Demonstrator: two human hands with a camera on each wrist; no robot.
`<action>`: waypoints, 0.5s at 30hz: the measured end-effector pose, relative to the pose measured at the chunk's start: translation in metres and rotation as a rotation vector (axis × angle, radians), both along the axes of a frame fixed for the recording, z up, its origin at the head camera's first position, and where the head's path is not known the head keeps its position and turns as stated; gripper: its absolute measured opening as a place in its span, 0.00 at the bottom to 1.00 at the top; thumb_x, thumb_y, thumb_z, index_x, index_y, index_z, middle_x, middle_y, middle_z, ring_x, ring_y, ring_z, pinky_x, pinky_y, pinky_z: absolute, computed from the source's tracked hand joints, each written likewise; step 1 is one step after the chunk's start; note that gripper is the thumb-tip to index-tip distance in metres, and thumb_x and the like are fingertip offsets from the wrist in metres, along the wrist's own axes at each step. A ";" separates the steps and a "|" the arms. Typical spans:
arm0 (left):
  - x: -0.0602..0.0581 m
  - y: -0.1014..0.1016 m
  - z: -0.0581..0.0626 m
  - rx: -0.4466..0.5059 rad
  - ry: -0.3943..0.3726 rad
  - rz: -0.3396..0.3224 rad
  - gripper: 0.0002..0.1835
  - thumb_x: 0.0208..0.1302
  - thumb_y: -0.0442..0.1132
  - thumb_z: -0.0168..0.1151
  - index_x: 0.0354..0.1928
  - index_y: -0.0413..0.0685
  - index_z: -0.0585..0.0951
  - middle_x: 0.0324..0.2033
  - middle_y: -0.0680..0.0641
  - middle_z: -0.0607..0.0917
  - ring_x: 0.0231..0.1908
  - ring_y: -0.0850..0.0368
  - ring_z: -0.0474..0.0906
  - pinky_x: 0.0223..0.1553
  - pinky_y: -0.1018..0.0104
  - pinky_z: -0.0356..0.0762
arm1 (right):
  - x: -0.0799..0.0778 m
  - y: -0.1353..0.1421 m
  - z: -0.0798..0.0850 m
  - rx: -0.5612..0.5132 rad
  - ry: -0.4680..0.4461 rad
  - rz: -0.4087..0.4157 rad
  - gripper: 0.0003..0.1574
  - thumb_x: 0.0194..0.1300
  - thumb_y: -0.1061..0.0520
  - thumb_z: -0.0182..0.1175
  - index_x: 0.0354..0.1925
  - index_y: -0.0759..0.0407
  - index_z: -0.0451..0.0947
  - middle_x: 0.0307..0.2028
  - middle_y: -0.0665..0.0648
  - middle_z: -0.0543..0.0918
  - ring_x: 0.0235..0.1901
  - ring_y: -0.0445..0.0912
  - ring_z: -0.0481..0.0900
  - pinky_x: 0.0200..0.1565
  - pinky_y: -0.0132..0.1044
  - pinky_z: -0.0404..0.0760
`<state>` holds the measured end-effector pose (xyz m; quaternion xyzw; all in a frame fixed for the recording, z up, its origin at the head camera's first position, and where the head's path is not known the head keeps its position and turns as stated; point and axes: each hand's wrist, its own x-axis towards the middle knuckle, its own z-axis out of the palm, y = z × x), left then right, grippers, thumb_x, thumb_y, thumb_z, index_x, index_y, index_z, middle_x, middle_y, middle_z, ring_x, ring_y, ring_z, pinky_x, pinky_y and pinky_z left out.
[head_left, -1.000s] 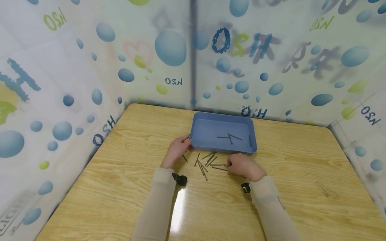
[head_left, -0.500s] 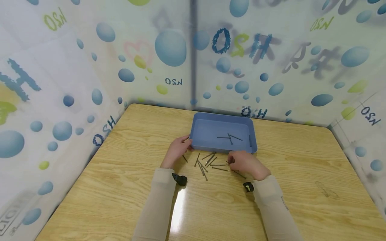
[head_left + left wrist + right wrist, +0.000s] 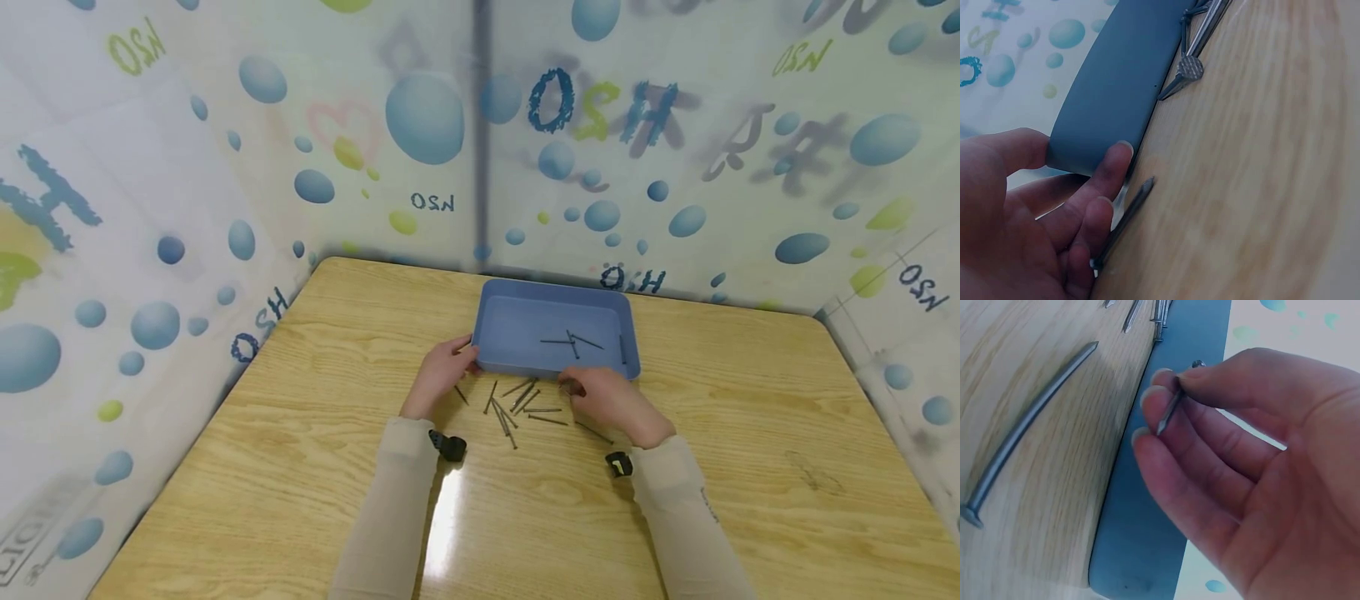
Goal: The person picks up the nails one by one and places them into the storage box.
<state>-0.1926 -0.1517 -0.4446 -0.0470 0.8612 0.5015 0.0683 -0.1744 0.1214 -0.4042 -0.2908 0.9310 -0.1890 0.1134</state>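
Observation:
My right hand (image 3: 611, 402) pinches a nail (image 3: 1171, 411) between thumb and fingertips, at the front wall of the blue tray (image 3: 1138, 506). The nail's point sticks out below the thumb in the right wrist view. My left hand (image 3: 438, 375) grips the tray's front left corner, its thumb and fingers around the wall (image 3: 1094, 119). One nail (image 3: 1124, 222) lies on the table beside those fingers. Inside the tray, several nails (image 3: 588, 342) lie toward the right side. More nails (image 3: 501, 421) are scattered on the table in front of the tray.
A single nail (image 3: 595, 432) lies on the wooden table (image 3: 525, 517) below my right hand. Fabric walls (image 3: 360, 125) printed with blue bubbles enclose the table's back and sides.
My right hand has risen from the table toward the tray's front wall with a nail in its fingers, uncovering another nail below. The left hand has stayed at the corner.

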 end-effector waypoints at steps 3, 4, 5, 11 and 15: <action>0.000 0.000 0.000 -0.001 0.000 0.001 0.23 0.65 0.50 0.48 0.61 0.56 0.68 0.24 0.50 0.84 0.30 0.58 0.77 0.32 0.65 0.71 | -0.001 0.002 0.000 -0.011 0.029 0.012 0.20 0.59 0.64 0.53 0.51 0.58 0.74 0.38 0.54 0.80 0.35 0.45 0.77 0.37 0.41 0.74; 0.000 0.001 0.001 -0.001 0.000 0.001 0.24 0.65 0.50 0.48 0.61 0.56 0.68 0.24 0.50 0.84 0.30 0.58 0.77 0.32 0.65 0.71 | -0.001 0.002 0.000 -0.016 0.038 0.013 0.19 0.59 0.64 0.53 0.50 0.58 0.74 0.39 0.54 0.80 0.36 0.45 0.77 0.37 0.41 0.74; 0.000 0.001 0.001 -0.003 0.001 0.002 0.24 0.65 0.50 0.48 0.61 0.56 0.68 0.24 0.50 0.84 0.30 0.58 0.77 0.31 0.65 0.71 | -0.001 0.002 0.000 -0.022 0.046 0.011 0.19 0.59 0.64 0.53 0.50 0.57 0.75 0.38 0.54 0.80 0.35 0.45 0.77 0.37 0.41 0.74; 0.001 0.001 0.001 -0.008 0.012 -0.003 0.23 0.65 0.50 0.48 0.61 0.55 0.68 0.23 0.50 0.84 0.30 0.58 0.77 0.31 0.66 0.71 | -0.004 0.003 -0.001 -0.056 0.090 -0.016 0.15 0.61 0.61 0.54 0.47 0.56 0.76 0.35 0.51 0.80 0.31 0.42 0.76 0.34 0.39 0.74; 0.001 0.001 0.001 0.001 0.015 0.000 0.23 0.65 0.50 0.48 0.61 0.55 0.69 0.24 0.50 0.84 0.30 0.57 0.77 0.31 0.65 0.72 | -0.005 0.002 0.001 -0.081 0.083 -0.030 0.14 0.62 0.59 0.54 0.48 0.55 0.75 0.34 0.50 0.80 0.31 0.42 0.77 0.32 0.38 0.75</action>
